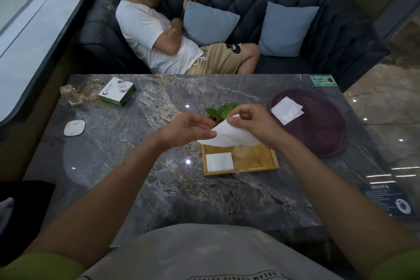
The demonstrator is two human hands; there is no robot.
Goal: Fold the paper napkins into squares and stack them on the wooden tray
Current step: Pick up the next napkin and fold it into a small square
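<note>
A white paper napkin (231,135) hangs in the air above the wooden tray (256,161), partly folded and drooping. My left hand (186,128) pinches its left corner. My right hand (252,120) grips its upper right edge. One folded square napkin (219,161) lies in the tray's left end. Loose white napkins (286,110) rest on a round purple tray (322,134) at the right.
A small green plant (223,109) stands just behind my hands. At the far left of the marble table (136,166) are a green and white box (118,91), glassware (78,94) and a white disc (74,128). A person lies on the sofa (284,29) beyond the table.
</note>
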